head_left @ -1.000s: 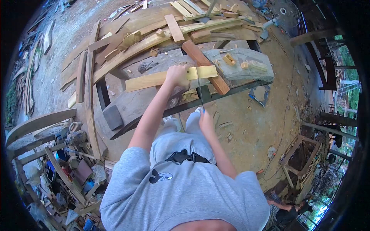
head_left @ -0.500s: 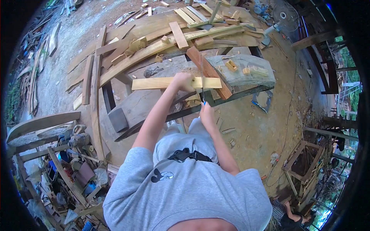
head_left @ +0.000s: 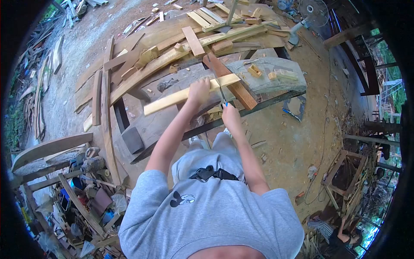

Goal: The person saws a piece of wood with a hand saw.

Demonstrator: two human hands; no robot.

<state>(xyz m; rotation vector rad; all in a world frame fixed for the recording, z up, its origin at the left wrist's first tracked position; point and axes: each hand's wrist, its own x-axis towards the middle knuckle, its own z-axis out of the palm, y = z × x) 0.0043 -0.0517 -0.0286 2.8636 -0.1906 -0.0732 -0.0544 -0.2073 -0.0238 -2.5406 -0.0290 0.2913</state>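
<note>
My left hand is closed over a pale wooden board that lies slanted across the workbench. The board's right part rests over a reddish-brown plank. In my right hand is the handle of a saw, with a bit of blue showing at the grip. The thin saw blade crosses the pale board near its right end, to the right of my left hand, and points away from me.
The thick slab bench carries a small wooden block plane and offcuts. Behind it lie stacked planks. A dark block sits at the bench's left end. A fan stands far right; another person is at lower right.
The pale board has turned, its right end swinging away from me and its left end nearer. My right hand and the saw have shifted slightly forward, and the blade now leans further left.
</note>
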